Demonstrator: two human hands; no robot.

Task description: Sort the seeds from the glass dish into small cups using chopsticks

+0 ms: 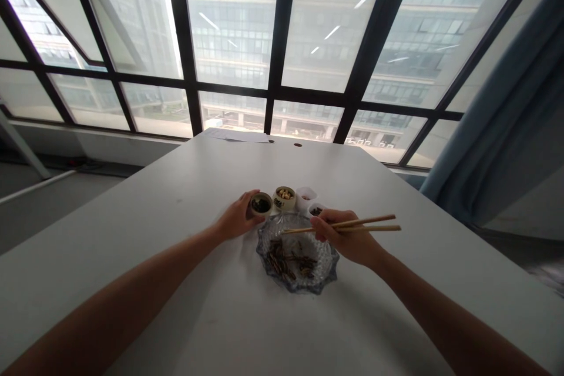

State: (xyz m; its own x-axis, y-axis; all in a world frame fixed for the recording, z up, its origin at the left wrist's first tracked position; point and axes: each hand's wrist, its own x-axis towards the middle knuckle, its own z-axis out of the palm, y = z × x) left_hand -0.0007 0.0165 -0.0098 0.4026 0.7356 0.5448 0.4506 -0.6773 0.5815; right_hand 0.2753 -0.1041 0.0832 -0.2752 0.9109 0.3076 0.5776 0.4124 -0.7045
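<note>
My left hand is curled round a small dark-filled cup just behind a scalloped glass plate. The plate holds several dark seeds spread over its middle. My right hand hovers over the plate's right side and grips a pair of wooden chopsticks, which lie nearly level with their tips pointing left above the plate. A second cup with pale nuts stands right of the first cup.
Two small white dishes sit behind the plate. The white table runs back to a paper sheet at its far edge. Large windows lie beyond; a blue curtain hangs at right.
</note>
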